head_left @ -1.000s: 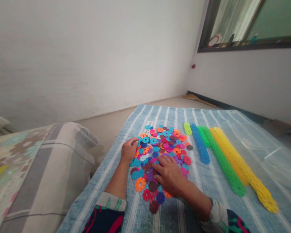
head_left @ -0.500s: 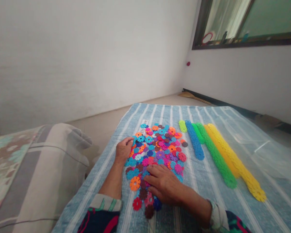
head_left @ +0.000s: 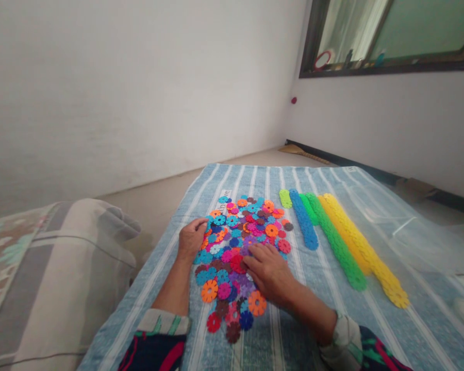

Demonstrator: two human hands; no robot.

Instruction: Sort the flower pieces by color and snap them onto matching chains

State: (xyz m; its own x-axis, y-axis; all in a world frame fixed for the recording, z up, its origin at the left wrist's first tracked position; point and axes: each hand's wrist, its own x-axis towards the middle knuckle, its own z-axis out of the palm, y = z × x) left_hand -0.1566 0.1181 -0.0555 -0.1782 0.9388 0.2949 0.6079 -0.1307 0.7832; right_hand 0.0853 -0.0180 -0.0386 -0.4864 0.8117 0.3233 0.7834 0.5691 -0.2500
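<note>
A heap of flower-shaped plastic discs [head_left: 234, 242] in blue, orange, red, pink, purple and brown lies before me. At its left edge rests my left hand [head_left: 192, 238], its fingers curled inward beside some blue discs; what they hold, if anything, is hidden. My right hand [head_left: 268, 269] lies over the right middle of the heap. Its fingers are apart and stretched out, their tips touching the pieces beside a red disc [head_left: 237, 264]. Closer to me are an orange disc [head_left: 257, 303] and a dark blue disc [head_left: 246, 320].
To the right lie rows of overlapping discs: a short lime row [head_left: 285, 199], a blue row [head_left: 303, 220], green rows [head_left: 338, 246] and yellow rows [head_left: 371, 255]. Clear plastic [head_left: 421, 237] lies beyond them on the striped cloth [head_left: 251, 178]. A covered bed or seat [head_left: 77, 268] stands left.
My right hand has moved up and away from me across the heap, uncovering an orange disc and others near the front. A red disc now shows at its fingertips. My left hand stays put.
</note>
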